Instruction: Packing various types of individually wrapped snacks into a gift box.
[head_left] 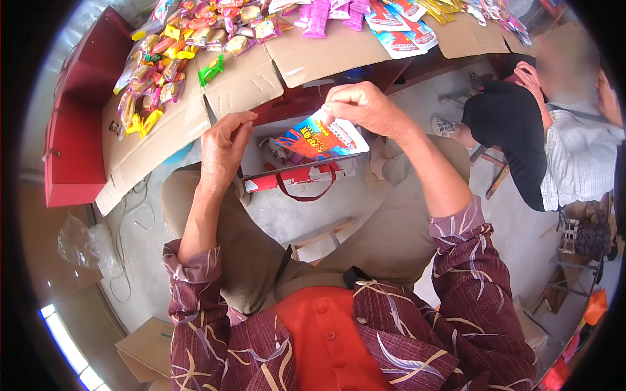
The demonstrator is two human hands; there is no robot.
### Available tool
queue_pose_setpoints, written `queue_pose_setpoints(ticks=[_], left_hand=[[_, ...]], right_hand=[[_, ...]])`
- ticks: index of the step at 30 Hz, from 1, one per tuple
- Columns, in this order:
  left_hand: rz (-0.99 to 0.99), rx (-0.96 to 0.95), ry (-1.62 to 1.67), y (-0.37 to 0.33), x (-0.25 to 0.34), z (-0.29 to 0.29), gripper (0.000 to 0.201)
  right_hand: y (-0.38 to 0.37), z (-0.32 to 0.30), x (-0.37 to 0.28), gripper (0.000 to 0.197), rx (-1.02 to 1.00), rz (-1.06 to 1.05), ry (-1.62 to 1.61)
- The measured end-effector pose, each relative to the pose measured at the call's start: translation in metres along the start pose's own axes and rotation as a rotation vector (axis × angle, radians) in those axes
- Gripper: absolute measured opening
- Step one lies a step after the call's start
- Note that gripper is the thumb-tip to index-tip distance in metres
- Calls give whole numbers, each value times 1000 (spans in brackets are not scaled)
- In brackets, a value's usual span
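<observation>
My right hand (366, 112) pinches the upper edge of a flat snack packet (323, 138), blue and red with a white end. The packet hangs tilted over an open red-and-white carton (261, 184) with a dark red loop handle (306, 198). Inside the carton lie some small wrapped pieces, partly covered by the packet. To the left of the packet and apart from it is my left hand (223, 148), its fingers drawn together and pointing right; nothing shows in them.
Cardboard (326, 57) covers the table ahead, with heaped wrapped sweets (166, 72), a green-wrapped piece (210, 70), purple packets (317, 17) and more blue-red packets (401, 36). A red box (77, 143) stands at left. Another person (515, 130) sits at right. A cardboard box (147, 348) is lower left.
</observation>
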State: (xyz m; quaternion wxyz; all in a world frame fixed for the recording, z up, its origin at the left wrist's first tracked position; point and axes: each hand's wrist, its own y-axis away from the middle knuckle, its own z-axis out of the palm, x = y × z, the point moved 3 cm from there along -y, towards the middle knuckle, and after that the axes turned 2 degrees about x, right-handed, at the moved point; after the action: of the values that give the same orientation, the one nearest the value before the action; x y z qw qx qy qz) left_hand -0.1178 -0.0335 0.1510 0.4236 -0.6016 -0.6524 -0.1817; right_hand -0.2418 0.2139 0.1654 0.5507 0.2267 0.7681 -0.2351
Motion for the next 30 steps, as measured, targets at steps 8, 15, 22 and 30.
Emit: queue_pose_setpoints(ticks=[8, 15, 22, 30], left_hand=[[39, 1, -9, 2, -4, -1, 16], [16, 4, 7, -1, -5, -5, 16], [27, 11, 33, -2, -1, -1, 16], [12, 20, 10, 1, 14, -3, 16]], right_hand=[[-18, 26, 22, 21, 58, -165, 278], [-14, -18, 17, 35, 344, -28, 122], [20, -95, 21, 40, 773, -111, -158], [59, -135, 66, 33, 1124, 59, -767]])
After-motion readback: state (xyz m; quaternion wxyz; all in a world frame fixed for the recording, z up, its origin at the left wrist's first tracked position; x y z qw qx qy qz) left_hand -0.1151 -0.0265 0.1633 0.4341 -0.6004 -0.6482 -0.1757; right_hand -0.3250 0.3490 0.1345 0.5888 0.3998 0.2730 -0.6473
